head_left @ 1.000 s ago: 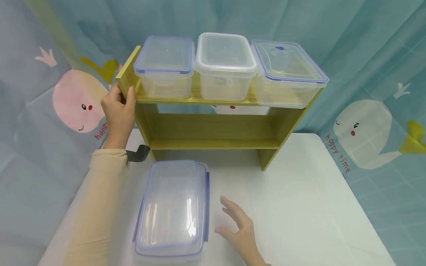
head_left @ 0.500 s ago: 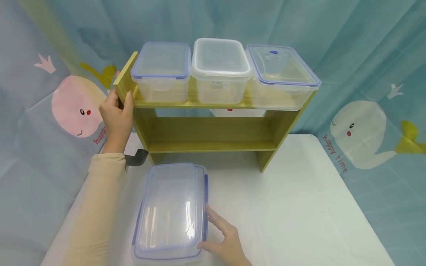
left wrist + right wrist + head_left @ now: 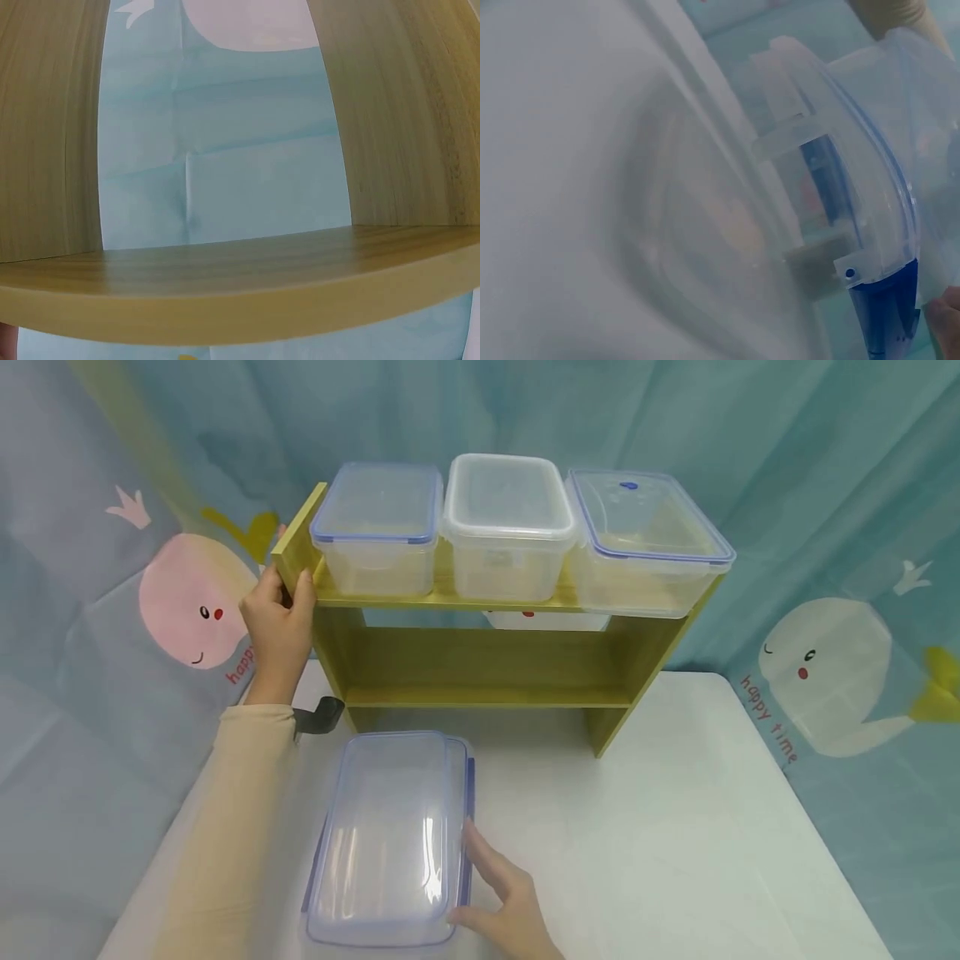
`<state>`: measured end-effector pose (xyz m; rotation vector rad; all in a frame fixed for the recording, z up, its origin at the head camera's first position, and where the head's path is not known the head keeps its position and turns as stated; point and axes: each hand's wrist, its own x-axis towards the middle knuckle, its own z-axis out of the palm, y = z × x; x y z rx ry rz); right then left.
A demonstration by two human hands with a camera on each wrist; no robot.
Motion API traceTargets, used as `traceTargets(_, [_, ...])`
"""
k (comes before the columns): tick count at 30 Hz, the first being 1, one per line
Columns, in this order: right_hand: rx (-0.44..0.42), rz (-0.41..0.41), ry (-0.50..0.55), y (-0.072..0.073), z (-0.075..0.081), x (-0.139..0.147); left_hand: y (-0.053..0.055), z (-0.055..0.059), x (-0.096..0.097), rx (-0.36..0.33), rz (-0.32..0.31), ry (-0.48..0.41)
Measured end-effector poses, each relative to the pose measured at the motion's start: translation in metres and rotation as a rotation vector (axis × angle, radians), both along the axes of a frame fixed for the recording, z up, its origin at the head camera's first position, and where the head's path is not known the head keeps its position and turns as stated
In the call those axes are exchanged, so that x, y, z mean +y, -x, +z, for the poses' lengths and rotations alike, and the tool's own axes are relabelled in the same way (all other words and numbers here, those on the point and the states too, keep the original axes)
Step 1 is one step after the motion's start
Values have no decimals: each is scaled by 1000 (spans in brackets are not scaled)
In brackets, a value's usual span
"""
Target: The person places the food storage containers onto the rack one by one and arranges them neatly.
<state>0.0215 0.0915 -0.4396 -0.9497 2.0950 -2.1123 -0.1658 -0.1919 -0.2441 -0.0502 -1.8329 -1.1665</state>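
Observation:
In the head view my left hand (image 3: 279, 625) grips the top of the yellow-green wooden shelf's (image 3: 487, 702) left side panel, fingers behind it and thumb in front. Only a sliver of that hand shows at the lower left of the left wrist view, beside the shelf board (image 3: 247, 307). A flat clear food container (image 3: 390, 843) with blue side clips lies on the table before the shelf. My right hand (image 3: 506, 897) holds its right edge, index finger along the blue clip and thumb at the near corner; the other fingers are hidden. Close up, a blue clip (image 3: 889, 311) hangs beside the thumb.
On the shelf's top board stand a blue-rimmed container (image 3: 378, 560), a white-lidded container (image 3: 510, 568) and a wider blue-rimmed container (image 3: 637, 585), the last overlapping the right side panel. A pale blue curtain (image 3: 517, 410) hangs behind the white table (image 3: 675, 843).
My right hand has come left from beside the flat container to its right edge, where it stays. The left hand keeps its place on the shelf; the view shifts slightly.

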Motion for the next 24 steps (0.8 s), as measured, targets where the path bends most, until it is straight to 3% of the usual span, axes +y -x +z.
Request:
traceTargets(3, [2,-14,-16,-1,-1,-1,1,0,-1,-4,3,-3])
traceTargets(8, [85,-34,-26,0,-3,-3,1,1,-1,10,-26,-13])
traceTargets(14, [21,-76,-127,-6,4,-6,1,1,-2,7,-42,-20])
traceTargets(17, [-50,-80,-224,-11,11,-10,1,1,-3,1,-45,-23])
traceTargets(20, [-183,-45,-284,-16,17,-17,1,2,-2,5,-47,-26])
traceTargets(24, [-317,-29,-262,-21,19,-27,3,3,0,26,-43,-6])
